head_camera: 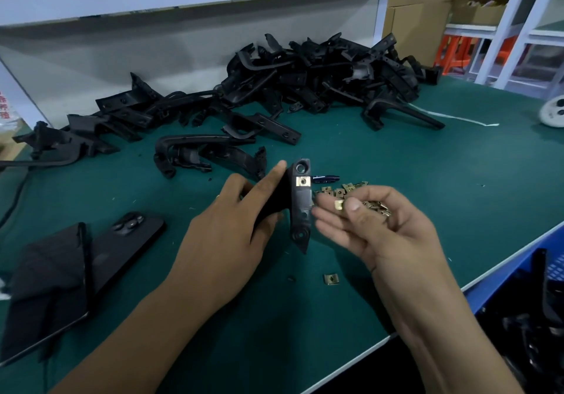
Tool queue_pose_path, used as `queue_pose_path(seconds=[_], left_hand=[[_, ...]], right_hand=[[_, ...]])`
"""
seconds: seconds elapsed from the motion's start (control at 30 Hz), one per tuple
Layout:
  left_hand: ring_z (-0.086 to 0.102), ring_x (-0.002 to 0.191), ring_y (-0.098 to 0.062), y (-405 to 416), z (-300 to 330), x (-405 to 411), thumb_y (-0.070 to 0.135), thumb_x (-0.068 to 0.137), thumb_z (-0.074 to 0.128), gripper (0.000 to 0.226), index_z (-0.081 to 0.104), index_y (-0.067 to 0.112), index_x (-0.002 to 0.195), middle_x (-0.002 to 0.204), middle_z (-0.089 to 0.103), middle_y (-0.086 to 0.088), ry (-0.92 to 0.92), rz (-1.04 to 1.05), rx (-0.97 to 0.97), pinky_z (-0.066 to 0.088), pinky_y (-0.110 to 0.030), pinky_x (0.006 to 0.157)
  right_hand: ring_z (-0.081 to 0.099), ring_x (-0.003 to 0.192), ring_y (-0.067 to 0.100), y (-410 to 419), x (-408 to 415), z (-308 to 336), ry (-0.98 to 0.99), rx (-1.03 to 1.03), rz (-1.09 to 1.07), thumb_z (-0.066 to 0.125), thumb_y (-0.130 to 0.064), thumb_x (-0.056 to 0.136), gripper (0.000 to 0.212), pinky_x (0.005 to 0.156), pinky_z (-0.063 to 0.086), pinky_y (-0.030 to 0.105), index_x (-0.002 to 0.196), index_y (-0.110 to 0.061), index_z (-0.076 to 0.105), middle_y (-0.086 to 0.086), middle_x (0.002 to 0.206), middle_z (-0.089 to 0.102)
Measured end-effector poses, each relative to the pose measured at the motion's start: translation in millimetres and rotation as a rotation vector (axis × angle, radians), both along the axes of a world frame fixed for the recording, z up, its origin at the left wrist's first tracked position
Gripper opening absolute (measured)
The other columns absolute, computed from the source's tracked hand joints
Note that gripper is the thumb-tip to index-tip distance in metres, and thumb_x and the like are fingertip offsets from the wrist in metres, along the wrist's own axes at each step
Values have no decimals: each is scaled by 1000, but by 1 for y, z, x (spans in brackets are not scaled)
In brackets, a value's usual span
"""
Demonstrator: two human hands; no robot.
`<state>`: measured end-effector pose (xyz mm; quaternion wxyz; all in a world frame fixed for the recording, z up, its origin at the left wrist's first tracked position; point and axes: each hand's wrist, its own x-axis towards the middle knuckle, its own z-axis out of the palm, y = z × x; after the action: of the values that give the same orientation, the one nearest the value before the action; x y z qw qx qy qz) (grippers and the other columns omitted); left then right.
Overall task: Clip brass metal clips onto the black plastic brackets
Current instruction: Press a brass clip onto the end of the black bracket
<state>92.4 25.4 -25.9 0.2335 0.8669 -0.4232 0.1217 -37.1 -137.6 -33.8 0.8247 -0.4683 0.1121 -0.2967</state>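
Holding the black bracket (300, 207) upright in front of you, your left hand (225, 235) wraps its fingers round the left edge, with the forefinger stretched up along the side towards the top. The bracket is a long, matte plastic bar with a round hole at its upper end, a pointed lower tip and another moulded hole near that tip. One brass clip (303, 181) already sits on it just below the top hole, a small shiny square with a hole in its middle.

Your right hand (381, 226) hangs just beside the bracket, palm turned up, and its thumb pins a second brass clip (338, 204) against the curled fingers. The fingertips come close to the bracket's right edge; whether they touch it is unclear.

Behind that hand a loose heap of clips (354, 192) glints on the green mat (396, 155), next to a dark pen (326, 178). A lone clip (331, 278) lies flat on the mat nearer to you, below the bracket's tip.

Farther back a big tangled pile of brackets (305, 79) spreads across the bench, angular and dull black. To your left rest a dark phone (128, 235) face down and a folded black cloth or case (45, 287).
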Motion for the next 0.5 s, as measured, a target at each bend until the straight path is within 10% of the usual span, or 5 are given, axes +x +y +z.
queue_pose_path(seconds=[0.27,0.5], left_hand=[[40,74,-12,1,0,0,49,100,41,71,4,52,161,104,32,10,-23,1,51,50,-38,61],[44,76,-12,1,0,1,52,101,38,69,5,52,161,104,34,10,-17,0,35,53,-41,64]], right_hand=[[73,86,40,15,5,1,55,-62,95,62,-7,99,7,86,63,47,101,-1,61,47,100,62],[75,78,34,15,5,1,74,-63,55,64,-3,97,16,75,64,39,104,11,59,31,88,74]])
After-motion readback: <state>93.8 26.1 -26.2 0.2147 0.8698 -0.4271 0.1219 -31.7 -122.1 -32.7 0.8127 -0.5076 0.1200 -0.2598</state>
